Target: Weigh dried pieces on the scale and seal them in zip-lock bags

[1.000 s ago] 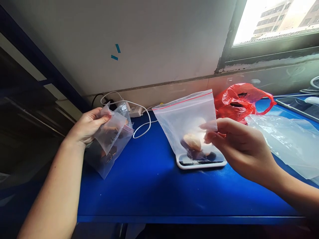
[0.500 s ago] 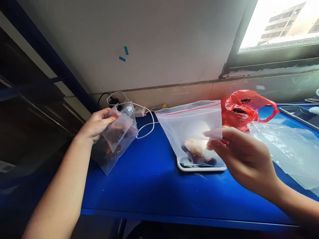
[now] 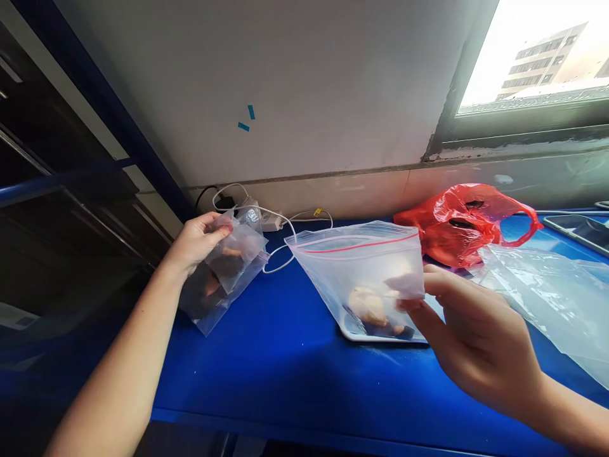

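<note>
My right hand [image 3: 476, 336] pinches the right edge of a clear zip bag [image 3: 328, 273] with a red line along its top. Inside or behind its cloudy plastic show a pale beige lump [image 3: 367, 304] and small dark pieces; I cannot make out what they are. Under the bag lies a white-rimmed tray or scale [image 3: 352, 335], mostly hidden. At the left, my left hand [image 3: 195, 244] grips the top of another zip bag [image 3: 228, 273], its thumb over the plastic. Brownish-orange pieces show through that bag, too blurred to name.
A red plastic carrier bag [image 3: 464, 238] stands at the back right. Flat clear bags [image 3: 547, 292] lie at the right, with a dark phone-like slab [image 3: 580, 227] behind. A power strip [image 3: 269, 221] and white cable [image 3: 285, 260] are near the wall on the blue table [image 3: 266, 374].
The right-hand zip bag has been lowered a little over the tray, and its mouth shows slightly wider. The left hand still grips its bag. The whole view has shifted slightly.
</note>
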### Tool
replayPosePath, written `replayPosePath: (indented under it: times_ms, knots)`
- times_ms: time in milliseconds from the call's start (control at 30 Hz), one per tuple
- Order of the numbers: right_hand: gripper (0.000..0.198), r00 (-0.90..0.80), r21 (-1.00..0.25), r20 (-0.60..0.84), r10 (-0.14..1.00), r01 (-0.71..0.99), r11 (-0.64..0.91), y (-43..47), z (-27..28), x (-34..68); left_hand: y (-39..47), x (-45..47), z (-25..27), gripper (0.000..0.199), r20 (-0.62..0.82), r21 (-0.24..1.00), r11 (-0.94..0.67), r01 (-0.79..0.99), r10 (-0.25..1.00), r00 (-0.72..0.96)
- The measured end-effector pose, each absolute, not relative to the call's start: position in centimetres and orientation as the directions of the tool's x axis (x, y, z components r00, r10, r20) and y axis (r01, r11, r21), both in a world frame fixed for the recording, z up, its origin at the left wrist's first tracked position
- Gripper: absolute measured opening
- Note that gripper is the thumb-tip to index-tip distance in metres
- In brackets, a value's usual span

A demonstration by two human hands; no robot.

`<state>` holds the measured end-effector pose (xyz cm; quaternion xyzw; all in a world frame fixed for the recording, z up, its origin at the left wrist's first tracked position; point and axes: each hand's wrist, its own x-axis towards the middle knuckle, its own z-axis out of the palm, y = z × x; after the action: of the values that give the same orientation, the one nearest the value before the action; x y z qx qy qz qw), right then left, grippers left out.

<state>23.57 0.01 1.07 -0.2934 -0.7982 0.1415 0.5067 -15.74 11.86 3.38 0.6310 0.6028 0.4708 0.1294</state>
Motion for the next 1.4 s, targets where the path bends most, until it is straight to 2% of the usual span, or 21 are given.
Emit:
replayPosePath:
  times_ms: [100, 200, 267, 400, 467, 567, 633, 700, 733, 767, 867, 933, 967, 1067, 1167, 1233, 1300, 1400]
  knots:
    - [0.022, -0.27, -0.535, 0.736, 0.621, 0.331, 0.777, 0.2, 0.6, 23.3, 12.5, -15.8, 2.8, 0.052, 0.447, 0.551, -0.155, 0.82, 0.885, -0.132]
    - [0.034, -0.203, -0.578, 0.73, 0.653, 0.326, 0.748, 0.4, 0.1, 23.1, 12.9, -15.4, 1.7, 0.072, 0.436, 0.38, -0.07, 0.922, 0.893, -0.112]
    - [0.038, -0.217, -0.572, 0.718, 0.661, 0.357, 0.739, 0.5, -0.1, 23.1, 13.0, -14.9, 0.9, 0.066, 0.369, 0.294, -0.045, 0.955, 0.927, -0.07]
    - [0.035, -0.28, -0.408, 0.768, 0.576, 0.479, 0.777, 0.7, -0.3, 23.2, 12.9, -13.6, -0.5, 0.047, 0.233, 0.198, -0.04, 0.979, 0.972, -0.008]
    - [0.036, -0.293, -0.347, 0.793, 0.535, 0.504, 0.791, 0.6, -0.3, 23.2, 12.7, -12.9, -0.7, 0.046, 0.227, 0.184, -0.041, 0.982, 0.974, -0.002]
    - [0.032, -0.33, -0.302, 0.796, 0.507, 0.51, 0.806, 0.4, 0.0, 23.1, 11.6, -11.2, 0.3, 0.049, 0.293, 0.188, -0.08, 0.979, 0.956, 0.022]
    - [0.03, -0.353, -0.3, 0.787, 0.506, 0.497, 0.814, 0.2, 0.2, 23.1, 9.9, -9.4, 1.5, 0.052, 0.358, 0.202, -0.162, 0.966, 0.93, 0.081]
    - [0.028, -0.354, -0.336, 0.766, 0.536, 0.491, 0.804, 0.2, 0.2, 23.2, 7.6, -7.1, 2.6, 0.055, 0.394, 0.24, -0.319, 0.917, 0.895, 0.208]
    - [0.028, -0.348, -0.368, 0.748, 0.564, 0.49, 0.79, 0.2, 0.2, 23.3, 6.3, -5.9, 3.0, 0.059, 0.458, 0.32, -0.517, 0.794, 0.818, 0.348]
    - [0.029, -0.337, -0.408, 0.727, 0.598, 0.488, 0.772, 0.3, 0.0, 23.3, 5.1, -4.7, 3.3, 0.061, 0.519, 0.346, -0.672, 0.655, 0.719, 0.462]
    - [0.033, -0.309, -0.538, 0.655, 0.69, 0.45, 0.713, 0.8, -0.7, 23.5, 2.5, -2.1, 3.1, 0.049, 0.631, 0.242, -0.869, 0.431, 0.478, 0.611]
    - [0.035, -0.295, -0.616, 0.614, 0.733, 0.402, 0.678, 1.1, -1.0, 23.5, 1.9, -1.5, 2.8, 0.036, 0.665, 0.175, -0.906, 0.385, 0.397, 0.632]
    - [0.034, -0.281, -0.649, 0.595, 0.753, 0.384, 0.657, 1.2, -1.1, 23.5, 2.0, -1.4, 2.7, 0.029, 0.667, 0.177, -0.907, 0.383, 0.397, 0.63]
    - [0.03, -0.232, -0.713, 0.564, 0.793, 0.349, 0.609, 1.1, -0.7, 23.5, 2.5, -2.0, 2.9, 0.007, 0.603, 0.302, -0.827, 0.474, 0.551, 0.577]
    - [0.029, -0.209, -0.745, 0.56, 0.801, 0.297, 0.598, 1.1, 0.3, 23.5, 2.9, -2.7, 3.6, 0.019, 0.507, 0.502, -0.646, 0.575, 0.758, 0.409]
    - [0.03, -0.179, -0.781, 0.54, 0.822, 0.257, 0.569, 1.3, 0.8, 23.7, 2.9, -3.1, 3.8, 0.025, 0.486, 0.665, -0.543, 0.513, 0.836, 0.254]
    - [0.032, -0.146, -0.837, 0.489, 0.86, 0.199, 0.51, 1.7, 1.0, 23.8, 2.9, -3.3, 4.0, 0.027, 0.485, 0.786, -0.491, 0.376, 0.866, 0.118]
    - [0.038, -0.169, -0.917, 0.388, 0.906, 0.027, 0.398, 2.2, 0.6, 23.9, 3.0, -3.4, 4.1, 0.03, 0.494, 0.851, -0.481, 0.212, 0.87, -0.009]
